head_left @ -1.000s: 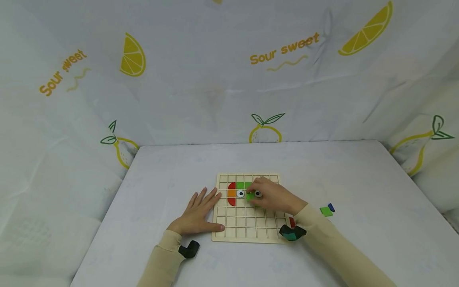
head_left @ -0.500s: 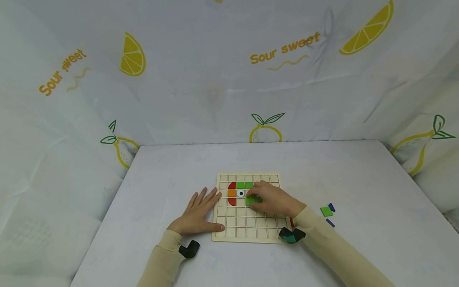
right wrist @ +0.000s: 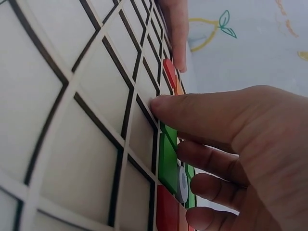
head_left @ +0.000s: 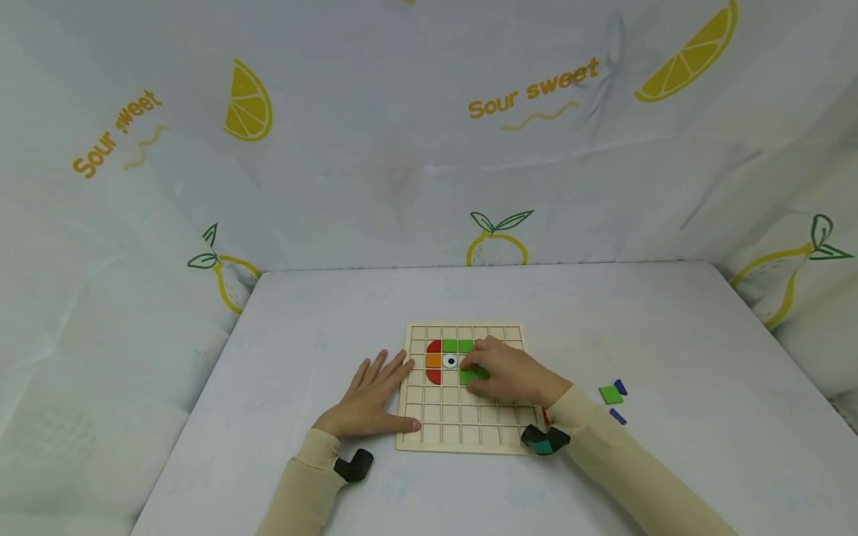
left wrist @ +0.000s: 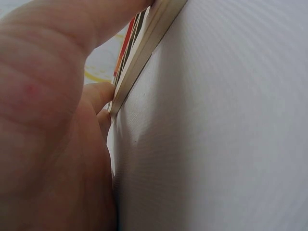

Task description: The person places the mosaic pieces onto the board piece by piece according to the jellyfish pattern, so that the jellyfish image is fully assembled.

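Note:
A square wooden grid board [head_left: 459, 433] lies on the table. My left hand [head_left: 365, 406] rests at its left edge, fingers spread and straight. My right hand [head_left: 509, 371] is low over the pieces, fingers bent loosely. In the right wrist view, its thumb touches the grid beside a green tile [right wrist: 167, 161], and the other fingertips are close to a round eye tile [right wrist: 182, 185]; no pinched piece shows. Left of it sit another eye tile [head_left: 450, 361], an orange square [head_left: 433, 360], red rounded pieces [head_left: 434, 377] and green tiles [head_left: 458, 346]. My right hand hides part of the pattern.
Right of the board lie a loose green tile [head_left: 611, 395] and two small blue pieces [head_left: 617, 416]. A red piece [head_left: 546, 415] peeks out by the board's right edge, partly under my right sleeve. A white cloth with lemon prints hangs behind the table.
My right fingers have shifted slightly and now cover the eye tile that showed beneath them. The forearm moved a little, uncovering a lower blue piece. My left hand stays put.

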Motion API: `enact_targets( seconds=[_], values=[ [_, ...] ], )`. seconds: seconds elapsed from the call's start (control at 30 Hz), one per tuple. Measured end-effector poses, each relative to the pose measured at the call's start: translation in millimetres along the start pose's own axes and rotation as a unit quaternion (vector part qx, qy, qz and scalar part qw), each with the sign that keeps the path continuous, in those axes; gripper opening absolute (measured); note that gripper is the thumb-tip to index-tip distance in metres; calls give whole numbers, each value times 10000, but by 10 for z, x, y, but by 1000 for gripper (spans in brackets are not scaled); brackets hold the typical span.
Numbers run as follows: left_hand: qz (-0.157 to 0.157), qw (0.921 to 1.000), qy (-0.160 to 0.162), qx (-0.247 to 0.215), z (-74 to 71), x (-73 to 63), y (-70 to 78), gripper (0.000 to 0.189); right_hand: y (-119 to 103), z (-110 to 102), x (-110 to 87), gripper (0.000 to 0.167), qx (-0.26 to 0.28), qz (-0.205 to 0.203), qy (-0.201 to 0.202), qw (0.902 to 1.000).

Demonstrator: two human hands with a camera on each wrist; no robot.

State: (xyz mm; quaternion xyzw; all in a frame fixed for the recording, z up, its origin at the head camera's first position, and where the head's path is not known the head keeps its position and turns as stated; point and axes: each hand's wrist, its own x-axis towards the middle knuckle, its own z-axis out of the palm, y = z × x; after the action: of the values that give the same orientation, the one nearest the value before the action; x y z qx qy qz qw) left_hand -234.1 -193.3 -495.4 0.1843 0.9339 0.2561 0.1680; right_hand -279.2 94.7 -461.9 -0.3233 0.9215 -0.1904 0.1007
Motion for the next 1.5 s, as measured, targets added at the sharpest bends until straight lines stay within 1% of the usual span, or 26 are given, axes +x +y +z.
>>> enact_targets(
  seconds=[0.23, 0.4, 0.53, 0.63, 0.8, 0.97, 1.17, 1.27, 1.37, 1.5],
  values=[
    [-11, 10000, -9, 1, 5, 3, -1, 106, -38, -11, -31, 34, -109, -25, 37, 9999],
    [-16, 10000, -24, 5, -3, -3, 11, 105, -76, -79, -82, 37, 151, 97, 117, 9998],
    [23, 10000, -5, -17, -3, -10, 8, 106, -98, -165, -158, 37, 289, 71, 188, 9994],
    [87, 9999, 40, -43, 11, -15, -10, 107, -105, -226, -233, 35, 256, -10, 208, 9995],
    [89, 9999, 65, -39, 48, -14, -57, 108, -94, -309, -372, 35, 296, -50, 274, 9992],
    [124, 9998, 88, -130, 45, -20, -56, 107, -56, -377, -497, 32, 255, -23, 422, 9988],
    [133, 9997, 114, -148, 49, -19, -49, 108, 10, -473, -666, 28, 387, 200, 554, 9975],
    [127, 9998, 92, -116, 49, -10, -48, 109, 78, -544, -761, 28, 370, 295, 598, 9971],
    [214, 9995, 132, -178, 19, -25, -7, 108, 166, -598, -857, 27, 257, 399, 673, 9966],
    [219, 9995, 104, -197, -17, -48, 36, 106, 275, -637, -974, 27, 200, 606, 766, 9950]
  ],
)
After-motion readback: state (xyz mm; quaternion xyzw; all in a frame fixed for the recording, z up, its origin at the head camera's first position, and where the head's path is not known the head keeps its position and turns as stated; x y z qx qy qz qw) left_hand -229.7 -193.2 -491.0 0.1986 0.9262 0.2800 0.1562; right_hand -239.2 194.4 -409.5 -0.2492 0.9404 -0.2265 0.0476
